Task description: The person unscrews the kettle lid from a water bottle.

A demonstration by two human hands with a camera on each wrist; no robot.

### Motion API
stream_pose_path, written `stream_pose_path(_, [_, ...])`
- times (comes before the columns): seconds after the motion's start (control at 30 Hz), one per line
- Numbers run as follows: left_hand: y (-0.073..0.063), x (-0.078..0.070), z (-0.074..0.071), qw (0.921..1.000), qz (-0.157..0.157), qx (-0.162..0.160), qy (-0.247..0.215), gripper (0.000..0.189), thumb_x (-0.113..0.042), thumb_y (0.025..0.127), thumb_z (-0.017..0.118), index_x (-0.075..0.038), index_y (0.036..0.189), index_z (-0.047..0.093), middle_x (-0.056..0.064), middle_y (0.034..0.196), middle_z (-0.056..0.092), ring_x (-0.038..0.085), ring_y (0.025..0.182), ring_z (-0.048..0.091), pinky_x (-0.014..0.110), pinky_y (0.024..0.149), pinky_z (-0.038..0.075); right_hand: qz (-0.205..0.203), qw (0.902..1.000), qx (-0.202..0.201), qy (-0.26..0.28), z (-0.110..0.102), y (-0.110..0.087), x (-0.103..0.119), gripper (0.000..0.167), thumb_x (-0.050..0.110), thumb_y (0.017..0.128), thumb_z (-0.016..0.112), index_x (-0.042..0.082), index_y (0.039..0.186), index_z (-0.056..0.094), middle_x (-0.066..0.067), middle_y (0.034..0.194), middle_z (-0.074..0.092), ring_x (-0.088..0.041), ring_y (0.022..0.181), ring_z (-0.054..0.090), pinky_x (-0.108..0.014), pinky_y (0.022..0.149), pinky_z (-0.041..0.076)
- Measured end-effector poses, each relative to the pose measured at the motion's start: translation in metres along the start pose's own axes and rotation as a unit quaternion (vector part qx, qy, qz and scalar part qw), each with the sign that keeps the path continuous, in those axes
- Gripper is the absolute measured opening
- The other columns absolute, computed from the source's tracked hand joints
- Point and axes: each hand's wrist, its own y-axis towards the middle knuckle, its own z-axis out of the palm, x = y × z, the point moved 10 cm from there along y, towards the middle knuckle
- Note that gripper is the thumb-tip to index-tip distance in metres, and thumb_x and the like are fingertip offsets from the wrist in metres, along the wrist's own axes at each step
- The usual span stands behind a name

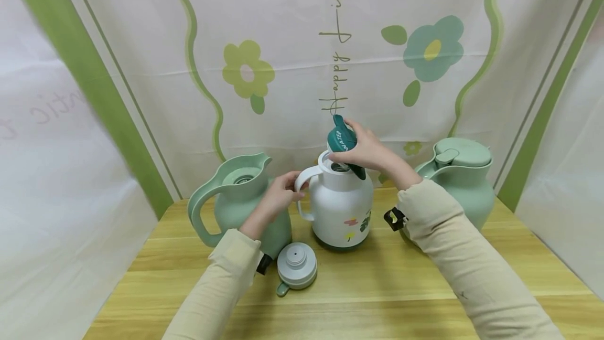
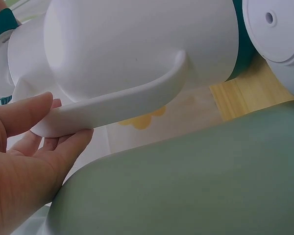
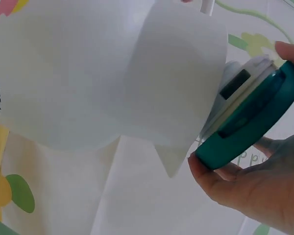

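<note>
A white thermos jug (image 1: 337,206) with a dark green base stands upright mid-table. My left hand (image 1: 279,195) holds its handle (image 2: 122,105), thumb on one side and fingers on the other. Above the jug's mouth, my right hand (image 1: 370,148) grips a teal lid (image 1: 341,139) marked WATER by its rim. The lid is tilted, its pale underside (image 3: 235,88) right at the jug's neck in the right wrist view. Beside the left forearm stands a green thermos jug (image 1: 225,211) with an uncovered mouth. A grey lid (image 1: 297,262) with a green tab lies upside down in front.
Another green thermos jug (image 1: 467,193), its lid on, stands at the right behind my right forearm. The wooden table (image 1: 377,287) ends at a white printed curtain (image 1: 292,14) behind the jugs. The left green jug sits close beside my left hand.
</note>
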Motion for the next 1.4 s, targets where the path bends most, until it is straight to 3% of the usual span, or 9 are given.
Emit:
stream_pose_path(0.3, [0.001,0.0,0.0,1.0,0.004,0.0,0.001,0.048,0.012,0.086,0.054,0.004,0.133,0.05,0.028,0.125,0.058,0.039,0.12,0.054,0.044,0.101,0.047,-0.014,0.9997,0.016,0.01,0.0,-0.004,-0.004,0.084,0.05,0.091,0.052,0.031,0.154,0.0,-0.027,0.156,0.009,-0.046,0.141,0.019,-0.069,0.107,0.024])
stream_pose_path(0.5, [0.001,-0.001,-0.001,1.0,0.006,-0.003,-0.002,0.048,0.013,0.085,0.054,0.005,0.133,0.049,0.029,0.125,0.057,0.039,0.12,0.054,0.043,0.101,0.047,-0.013,0.9997,0.016,0.015,-0.001,-0.006,-0.006,0.08,0.053,0.093,0.047,0.035,0.153,-0.003,-0.028,0.155,0.01,-0.048,0.139,0.022,-0.07,0.106,0.026])
stream_pose_path(0.73, [0.0,-0.001,-0.001,1.0,0.004,-0.005,0.001,0.046,0.012,0.086,0.054,0.004,0.131,0.051,0.025,0.122,0.06,0.039,0.118,0.054,0.042,0.1,0.048,-0.057,0.9982,0.004,0.02,-0.004,-0.007,0.0,0.079,0.05,0.097,0.042,0.033,0.153,-0.011,-0.022,0.16,0.006,-0.045,0.145,0.011,-0.069,0.11,0.019])
stream_pose_path(0.9, [0.0,-0.001,-0.002,0.9999,0.005,-0.008,0.006,0.046,0.011,0.086,0.055,0.004,0.131,0.052,0.024,0.12,0.061,0.039,0.117,0.055,0.041,0.098,0.048,-0.05,0.9986,0.002,0.017,-0.003,-0.007,-0.002,0.075,0.05,0.096,0.045,0.038,0.153,-0.003,-0.026,0.155,0.013,-0.047,0.14,0.023,-0.069,0.106,0.028])
stream_pose_path(1.13, [0.0,-0.002,-0.001,0.9999,0.006,-0.011,0.01,0.046,0.011,0.086,0.055,0.003,0.131,0.052,0.024,0.12,0.061,0.036,0.115,0.056,0.041,0.099,0.048,-0.051,0.9961,-0.024,0.069,-0.008,-0.008,-0.004,0.077,0.043,0.092,0.056,0.026,0.152,0.013,-0.027,0.15,0.021,-0.045,0.128,0.038,-0.061,0.099,0.042])
stream_pose_path(1.4, [0.0,-0.001,-0.001,0.9999,0.002,-0.01,0.013,0.045,0.011,0.086,0.055,0.004,0.13,0.052,0.026,0.122,0.059,0.034,0.115,0.057,0.043,0.099,0.048,-0.07,0.9931,-0.028,0.089,-0.012,-0.011,-0.004,0.08,0.042,0.091,0.057,0.029,0.154,0.008,-0.024,0.155,0.02,-0.045,0.137,0.031,-0.064,0.105,0.035])
